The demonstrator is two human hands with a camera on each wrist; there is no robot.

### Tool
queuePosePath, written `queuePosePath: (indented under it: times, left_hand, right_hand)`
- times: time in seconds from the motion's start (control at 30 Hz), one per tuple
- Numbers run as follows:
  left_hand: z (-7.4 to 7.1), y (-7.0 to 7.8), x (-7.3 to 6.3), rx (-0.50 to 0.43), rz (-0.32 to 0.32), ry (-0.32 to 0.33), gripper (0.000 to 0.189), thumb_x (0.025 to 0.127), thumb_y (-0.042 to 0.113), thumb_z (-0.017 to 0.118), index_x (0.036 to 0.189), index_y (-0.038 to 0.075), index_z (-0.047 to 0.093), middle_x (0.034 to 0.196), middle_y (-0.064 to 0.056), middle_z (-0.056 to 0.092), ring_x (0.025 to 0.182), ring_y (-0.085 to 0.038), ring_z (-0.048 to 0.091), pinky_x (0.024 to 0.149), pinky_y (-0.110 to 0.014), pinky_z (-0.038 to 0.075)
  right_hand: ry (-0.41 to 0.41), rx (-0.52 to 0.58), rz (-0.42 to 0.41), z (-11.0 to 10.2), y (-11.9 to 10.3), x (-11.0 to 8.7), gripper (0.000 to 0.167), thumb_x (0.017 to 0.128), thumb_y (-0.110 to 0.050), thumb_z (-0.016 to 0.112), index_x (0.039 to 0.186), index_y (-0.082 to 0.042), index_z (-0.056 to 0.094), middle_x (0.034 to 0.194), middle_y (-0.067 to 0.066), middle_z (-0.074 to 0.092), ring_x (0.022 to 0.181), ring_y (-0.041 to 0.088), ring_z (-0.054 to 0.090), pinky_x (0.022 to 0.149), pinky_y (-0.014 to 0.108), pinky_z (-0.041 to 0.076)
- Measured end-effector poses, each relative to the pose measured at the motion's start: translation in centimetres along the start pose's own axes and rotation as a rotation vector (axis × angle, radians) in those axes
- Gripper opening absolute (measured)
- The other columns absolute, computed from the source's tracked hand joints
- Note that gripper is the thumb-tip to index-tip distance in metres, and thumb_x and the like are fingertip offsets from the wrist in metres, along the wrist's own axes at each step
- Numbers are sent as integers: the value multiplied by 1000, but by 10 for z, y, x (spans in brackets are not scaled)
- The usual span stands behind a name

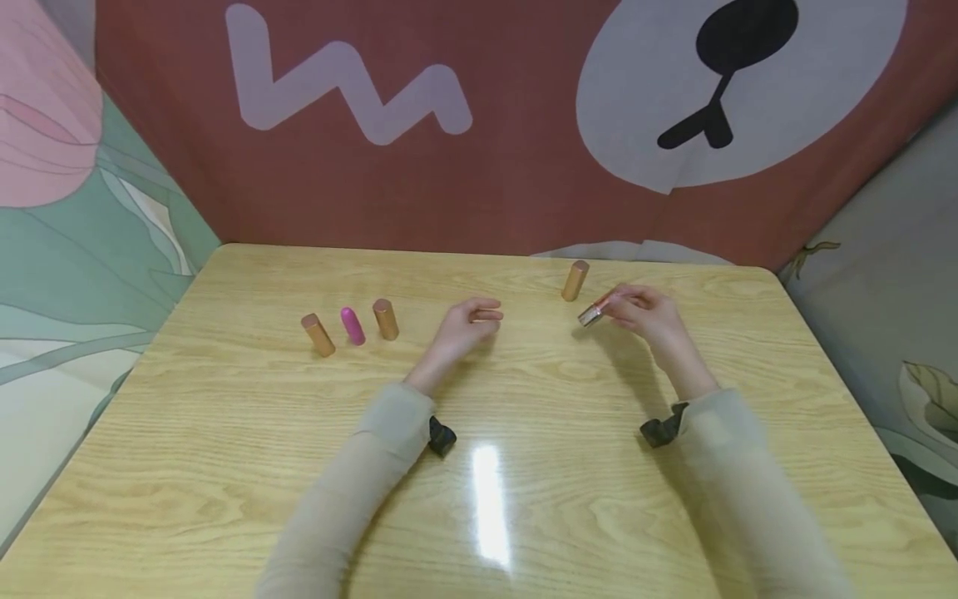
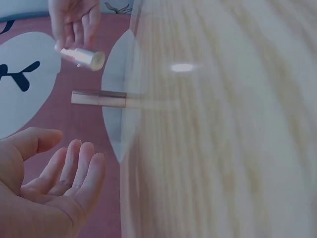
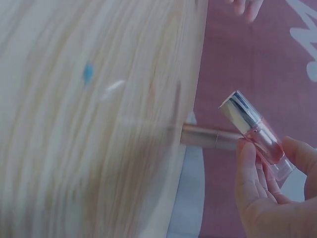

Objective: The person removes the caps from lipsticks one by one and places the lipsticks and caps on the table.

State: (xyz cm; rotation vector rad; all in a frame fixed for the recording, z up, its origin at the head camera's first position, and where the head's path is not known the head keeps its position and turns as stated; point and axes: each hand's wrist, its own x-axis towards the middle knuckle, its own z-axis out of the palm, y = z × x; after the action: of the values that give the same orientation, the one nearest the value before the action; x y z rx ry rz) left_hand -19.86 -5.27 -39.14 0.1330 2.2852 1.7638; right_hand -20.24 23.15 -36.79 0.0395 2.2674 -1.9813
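Note:
A lip gloss tube [image 3: 266,143] with a shiny silver cap and clear pinkish body is pinched between the thumb and fingers of my right hand [image 1: 653,318]. Tilted, it is held above the table with its cap end pointing left and down. A copper-coloured lipstick tube [image 1: 575,281] stands upright just beyond it, near the table's back edge. My left hand [image 1: 466,326] hovers over the middle of the table with nothing in it; its fingers are loosely bent in the left wrist view.
Left of my left hand stand a copper tube [image 1: 385,319], a magenta tube [image 1: 353,326] and another copper tube [image 1: 318,335], in a loose row. The wooden table [image 1: 524,399] meets a red printed cloth [image 1: 516,166] at the back.

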Motion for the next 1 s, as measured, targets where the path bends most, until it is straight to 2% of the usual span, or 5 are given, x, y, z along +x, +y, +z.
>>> queuePosePath:
  times: [0.2, 0.3, 0.47, 0.67, 1.0]
  left_hand:
    - [15, -2, 4, 28, -38, -77, 39, 92, 7, 58, 130, 1, 54, 124, -19, 63, 113, -30, 61, 86, -31, 52]
    - [20, -1, 4, 25, -51, -121, 40, 91, 7, 60, 130, 1, 55, 124, -19, 62, 111, -30, 62, 81, -27, 52]
    - [24, 1, 2, 23, -62, -150, 43, 89, 8, 64, 130, 2, 55, 124, -18, 62, 110, -27, 61, 80, -24, 51]
    - [26, 6, -3, 20, -59, -205, 46, 88, 20, 68, 130, 5, 55, 126, -17, 61, 112, -28, 61, 85, -32, 54]
    - [28, 7, -4, 60, -34, -178, 42, 94, 28, 62, 125, 0, 56, 116, -19, 64, 100, -26, 64, 86, -33, 55]
  right_hand:
    - [-54, 27, 15, 21, 0, -1, 44, 95, -14, 57, 128, 10, 40, 86, -18, 62, 80, -6, 65, 80, 16, 55]
    - [-77, 27, 11, 31, 0, -2, 48, 96, -13, 56, 130, 14, 38, 86, -19, 63, 82, -6, 65, 82, 18, 55]
    - [-127, -25, 25, 45, 0, -4, 49, 96, -18, 57, 131, 12, 40, 87, -19, 64, 86, -5, 64, 92, 26, 53]
    - [-158, -53, 65, 60, 0, -7, 46, 96, -23, 57, 129, 6, 42, 93, -15, 62, 88, -4, 64, 100, 37, 50]
    - [-174, 97, 84, 75, 4, -6, 47, 98, -17, 52, 134, 9, 36, 96, -11, 60, 86, -1, 65, 96, 29, 52]
